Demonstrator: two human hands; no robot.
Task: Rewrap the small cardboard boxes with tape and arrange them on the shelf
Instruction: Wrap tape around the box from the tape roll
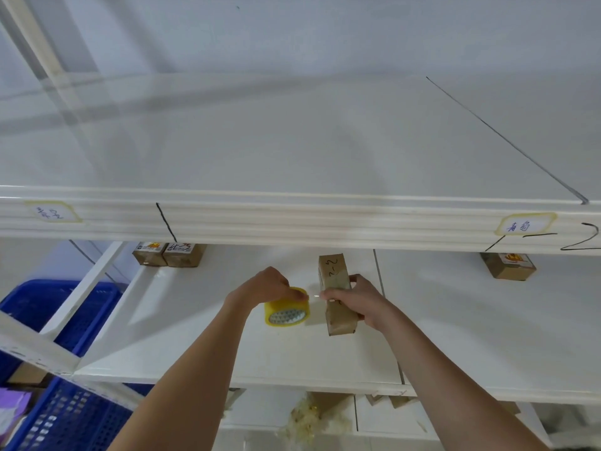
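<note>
Because the work was done at standing height, the white shelf served as a bench, its middle board bearing everything in play. Three finished boxes sat well back against the rear: a pair touching each other at the left and a single one far off at the right, placed, I judged, to keep the front free for taping. Blue crates stood beyond the frame on the left. Just right of centre, the long cardboard box lay on the board, brown, glossy with old tape and marked "2-2" in pen on top. The right hand gripped its side, fingers curled round it to steady it. The left hand pinched the yellow tape roll from above, fingers closed on its rim. A thin strip seemed to stretch from roll to box, though the glare left that uncertain.
</note>
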